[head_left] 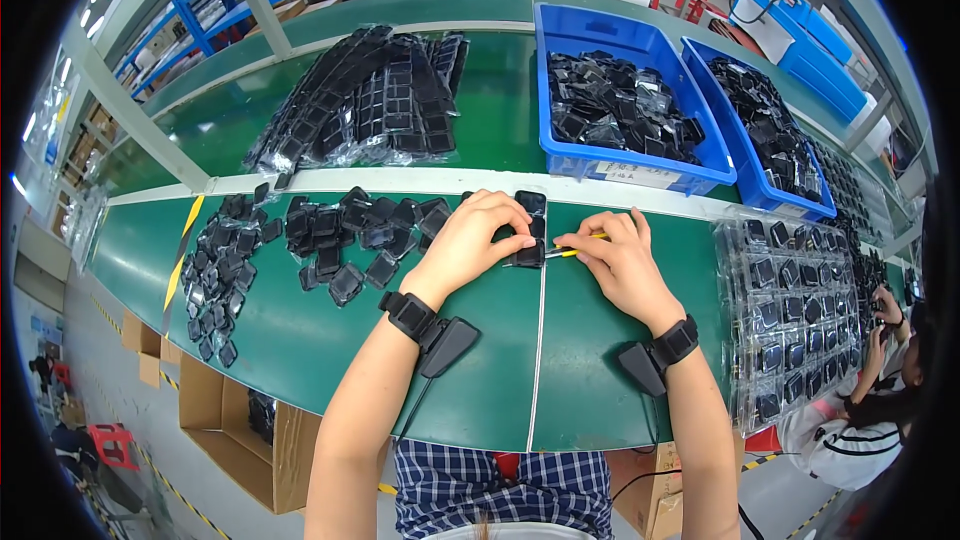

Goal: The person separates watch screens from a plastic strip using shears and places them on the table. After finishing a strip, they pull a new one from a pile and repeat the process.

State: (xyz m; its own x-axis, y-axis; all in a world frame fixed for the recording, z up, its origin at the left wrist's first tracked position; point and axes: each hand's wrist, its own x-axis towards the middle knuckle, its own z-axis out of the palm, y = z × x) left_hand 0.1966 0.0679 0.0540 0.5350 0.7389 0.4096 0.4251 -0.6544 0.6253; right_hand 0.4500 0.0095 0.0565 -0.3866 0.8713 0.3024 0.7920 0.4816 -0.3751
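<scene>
My left hand is closed, thumb and fingertips at the edge of a small black square piece lying on the green tabletop. My right hand pinches a slim yellow-and-black tool, its thin end pointing left at that piece; its exact kind is too small to make out. Just beyond the fingertips of my left hand, a glossy black square case lies by the white strip. Left of this hand spreads a loose pile of black square pieces, partly hidden behind it.
Another pile of small dark squares lies at the far left. Strips of packed black pieces rest behind. Two blue bins hold many pieces. Clear plastic trays stand at right, near a co-worker. Cardboard boxes sit below.
</scene>
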